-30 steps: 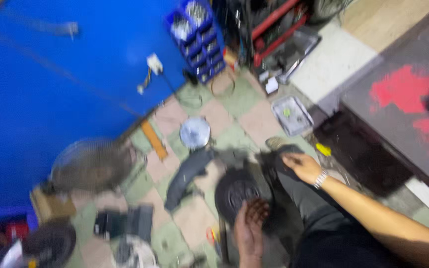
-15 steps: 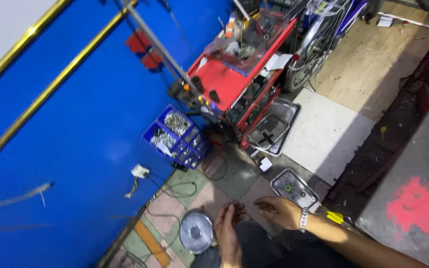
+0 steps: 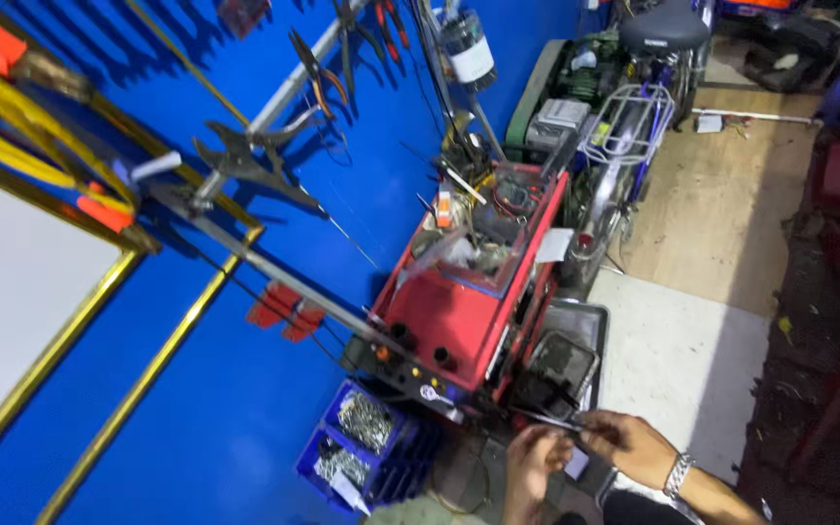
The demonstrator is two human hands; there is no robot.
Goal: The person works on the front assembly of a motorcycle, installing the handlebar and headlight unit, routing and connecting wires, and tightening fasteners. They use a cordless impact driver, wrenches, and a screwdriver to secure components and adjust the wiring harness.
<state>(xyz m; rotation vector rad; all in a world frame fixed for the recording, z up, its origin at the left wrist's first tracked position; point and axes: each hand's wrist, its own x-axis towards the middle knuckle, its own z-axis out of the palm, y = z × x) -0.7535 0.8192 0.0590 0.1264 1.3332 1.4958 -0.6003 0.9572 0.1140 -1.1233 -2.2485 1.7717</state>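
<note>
Pinched between both hands, a thin metal rod [image 3: 548, 419] runs level low in view — left hand [image 3: 534, 469] closed on its near end, right hand [image 3: 631, 445] gripping the other — just in front of the red tool cart [image 3: 459, 321], blue parts bins [image 3: 357, 442] beside.

floor [image 3: 692, 360]: pale tiles and wood boards
on it: red tool cart [image 3: 469, 301], blue parts bins [image 3: 362, 442], metal tray [image 3: 571, 355], parked bicycle [image 3: 634, 126]
</note>
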